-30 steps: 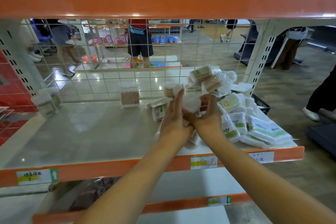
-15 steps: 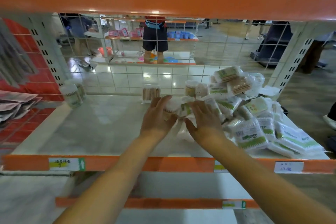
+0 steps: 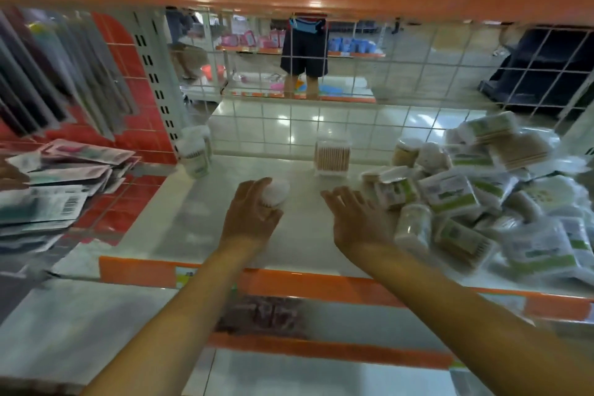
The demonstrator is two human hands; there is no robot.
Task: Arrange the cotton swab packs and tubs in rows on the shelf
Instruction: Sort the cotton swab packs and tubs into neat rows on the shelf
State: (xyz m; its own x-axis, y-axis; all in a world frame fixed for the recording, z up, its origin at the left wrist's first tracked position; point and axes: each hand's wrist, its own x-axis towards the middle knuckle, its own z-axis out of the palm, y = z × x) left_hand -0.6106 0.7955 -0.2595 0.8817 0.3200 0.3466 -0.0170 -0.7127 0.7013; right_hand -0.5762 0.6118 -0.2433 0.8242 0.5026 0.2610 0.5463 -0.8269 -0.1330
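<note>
The round tub (image 3: 275, 192) of cotton swabs sits in your left hand (image 3: 252, 215), fingers curled round it, left of the heaped packs (image 3: 482, 199) where your right hand (image 3: 360, 222) hovers open and empty; a careless nudge could topple that loose heap off the shelf (image 3: 199, 219).

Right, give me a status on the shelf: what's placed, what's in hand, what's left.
Placed: two round clear tubs at the shelf's back left and one square clear box of wooden-stick swabs at the back centre. In hand: the left hand grips a round tub of white swabs over the pale shelf; the right hand is open and empty. Left: the jumbled pile of green-labelled packs and tubs on the right, most of the job.
</note>
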